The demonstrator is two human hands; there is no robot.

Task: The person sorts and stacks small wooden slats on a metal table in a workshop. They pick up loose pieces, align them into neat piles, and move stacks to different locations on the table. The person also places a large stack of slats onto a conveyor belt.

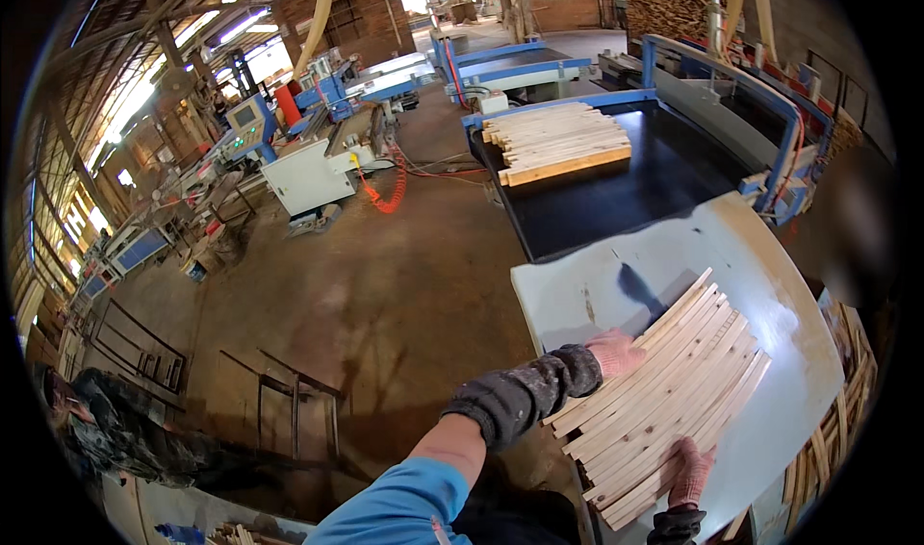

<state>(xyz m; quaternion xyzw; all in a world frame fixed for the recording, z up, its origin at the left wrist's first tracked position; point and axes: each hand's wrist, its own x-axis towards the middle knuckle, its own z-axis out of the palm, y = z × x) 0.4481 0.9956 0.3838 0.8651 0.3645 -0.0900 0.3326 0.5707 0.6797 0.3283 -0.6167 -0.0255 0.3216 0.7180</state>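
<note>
A row of long, pale wooden strips (669,391) lies side by side on a light grey tabletop (563,295), with uneven ends and a few dark knots. My left hand (617,353), in a pinkish work glove with a dark sleeve cover, grips the outer strip on the left side of the row. On the near right side, my right hand (691,473), gloved alike, closes on the edge of the row, its thumb toward the top. The undersides of both hands are hidden by the wood.
Beyond the tabletop, a stack of strips (563,141) rests on a black conveyor bed (664,170) with a blue frame. Loose strips (837,415) lie at the right. Metal racks (294,401) stand on the floor at left, near another person (125,430). Machines stand farther back.
</note>
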